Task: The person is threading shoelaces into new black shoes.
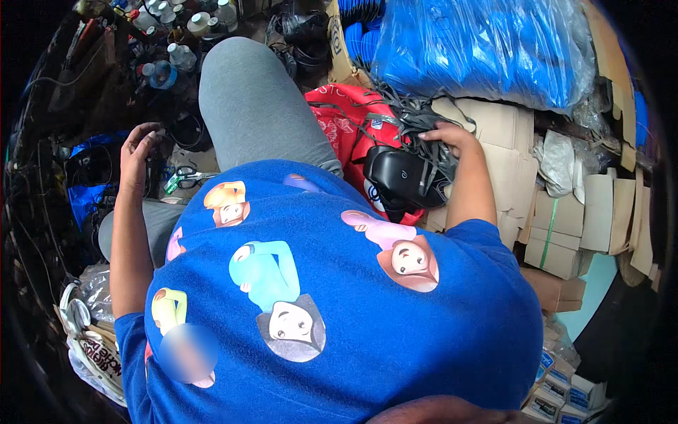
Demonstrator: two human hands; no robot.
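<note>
Dark strips: a tangled heap of thin, dark grey strips [417, 113] is seen under the right hand [452, 136], beside the black case and partly over the red bag.
Right hand: its fingers are partly bent and laid on the strips; whether these are firmly gripped cannot be told.
Black case: a rounded, smooth black case [395, 173] is placed just below the strips, nearer to the body.
Red bag: a red bag with pale print [339, 116] is spread beneath the case and beside the knee.
Left hand: the left hand [138, 152] is held raised, well apart from the strips; its fingers are curled, with the thumb close to them, and whether something small is pinched cannot be told.
Scissors: a pair of scissors with green on the handle [185, 178] is found between the left hand and the grey-trousered leg [258, 106].
Right side: flattened cardboard [505, 155] is stacked beside the right forearm.
Far side: blue goods in clear plastic [480, 53] are piled beyond the strips; bottles [182, 58] are gathered at the upper left.
</note>
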